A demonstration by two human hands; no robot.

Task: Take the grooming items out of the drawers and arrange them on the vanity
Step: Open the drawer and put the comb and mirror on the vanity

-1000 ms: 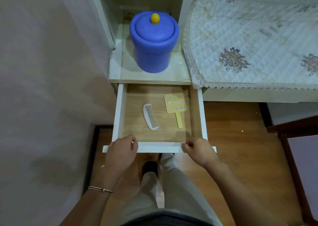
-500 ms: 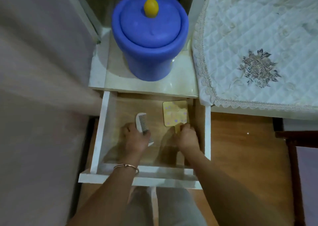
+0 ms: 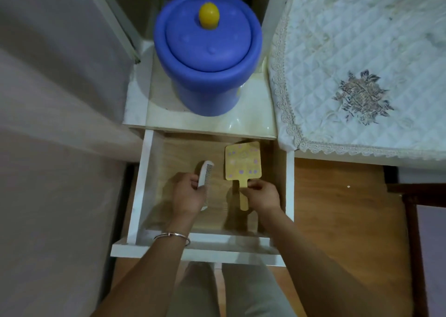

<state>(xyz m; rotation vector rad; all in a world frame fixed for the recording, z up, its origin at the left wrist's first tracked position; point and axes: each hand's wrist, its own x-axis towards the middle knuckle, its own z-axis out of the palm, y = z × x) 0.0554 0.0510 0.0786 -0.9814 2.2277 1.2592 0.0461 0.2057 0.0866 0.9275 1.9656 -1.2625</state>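
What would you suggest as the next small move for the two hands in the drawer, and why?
Probably lift both items straight up out of the drawer: the left hand already grips the white comb, the right hand pinches the handle of the yellow paddle, and both items are low between the drawer walls.

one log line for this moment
drawer open | left hand grips comb | right hand pinches paddle by handle | both inside drawer | blue tub on shelf

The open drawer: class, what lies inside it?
A white comb, gripped by the left hand, and a yellow dotted paddle, its handle pinched by the right hand. The hands hide the drawer floor beneath them.
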